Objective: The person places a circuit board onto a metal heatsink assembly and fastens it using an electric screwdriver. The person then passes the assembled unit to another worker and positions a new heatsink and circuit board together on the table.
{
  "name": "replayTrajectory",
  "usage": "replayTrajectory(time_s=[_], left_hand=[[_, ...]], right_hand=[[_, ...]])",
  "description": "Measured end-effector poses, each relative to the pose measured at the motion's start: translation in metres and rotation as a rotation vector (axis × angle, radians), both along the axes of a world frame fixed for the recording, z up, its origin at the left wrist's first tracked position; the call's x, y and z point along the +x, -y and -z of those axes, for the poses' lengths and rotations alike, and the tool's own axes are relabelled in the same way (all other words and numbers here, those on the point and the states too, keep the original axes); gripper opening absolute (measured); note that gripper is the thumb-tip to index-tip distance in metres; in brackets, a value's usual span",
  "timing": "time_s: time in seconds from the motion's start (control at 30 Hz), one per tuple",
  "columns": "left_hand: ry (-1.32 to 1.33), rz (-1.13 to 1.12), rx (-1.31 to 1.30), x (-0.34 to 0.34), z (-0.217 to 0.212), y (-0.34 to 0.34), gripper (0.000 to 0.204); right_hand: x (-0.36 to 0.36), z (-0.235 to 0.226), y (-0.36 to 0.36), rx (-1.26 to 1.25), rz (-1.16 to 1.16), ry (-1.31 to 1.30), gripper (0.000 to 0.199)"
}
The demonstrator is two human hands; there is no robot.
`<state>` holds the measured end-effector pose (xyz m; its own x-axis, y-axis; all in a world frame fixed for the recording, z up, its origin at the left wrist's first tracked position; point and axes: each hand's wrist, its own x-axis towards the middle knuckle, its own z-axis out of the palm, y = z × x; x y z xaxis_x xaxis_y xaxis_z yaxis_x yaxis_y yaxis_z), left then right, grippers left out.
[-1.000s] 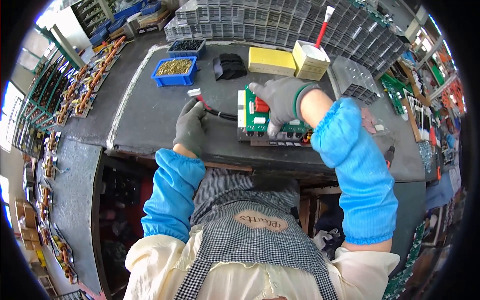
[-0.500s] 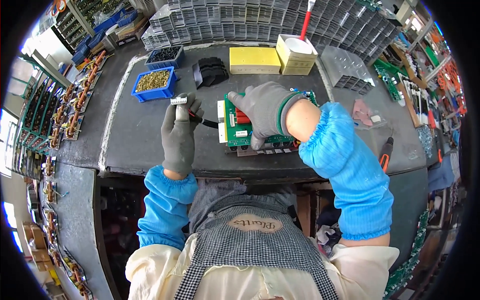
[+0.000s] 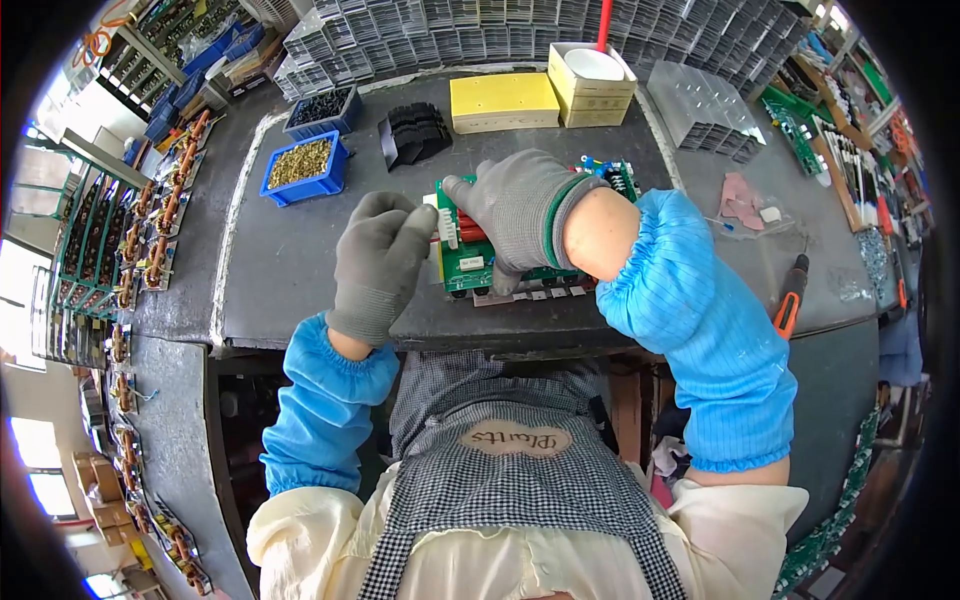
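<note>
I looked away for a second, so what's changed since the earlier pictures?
The left hand has moved right to the left edge of the green circuit board; the white connector it held clear of the board can't be made out for certain now. The right hand still rests on the board; the blue tray hasn't moved.

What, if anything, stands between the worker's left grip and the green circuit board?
Nothing visible: the left grip is right at the left edge of the green circuit board, beside a white connector. The right grip covers part of the board farther right, leaving that edge uncovered.
</note>
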<state>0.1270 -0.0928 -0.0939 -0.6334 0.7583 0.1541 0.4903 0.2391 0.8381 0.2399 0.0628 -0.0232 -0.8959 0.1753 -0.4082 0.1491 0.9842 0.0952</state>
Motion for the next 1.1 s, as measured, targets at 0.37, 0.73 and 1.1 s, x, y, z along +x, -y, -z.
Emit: replayTrajectory(time_s=[0.37,0.73,1.1], left_hand=[[-0.173,0.064,0.000,0.002,-0.002,-0.006,0.028],[-0.395,0.084,-0.199,0.002,-0.011,-0.024,0.024],[-0.547,0.167,-0.040,-0.001,0.009,-0.023,0.023]], right_hand=[[0.001,0.003,-0.001,0.028,-0.008,0.019,0.106],[0.001,0.006,-0.003,0.002,-0.008,0.021,0.118],[0.013,0.023,-0.018,-0.091,-0.037,-0.223,0.078]])
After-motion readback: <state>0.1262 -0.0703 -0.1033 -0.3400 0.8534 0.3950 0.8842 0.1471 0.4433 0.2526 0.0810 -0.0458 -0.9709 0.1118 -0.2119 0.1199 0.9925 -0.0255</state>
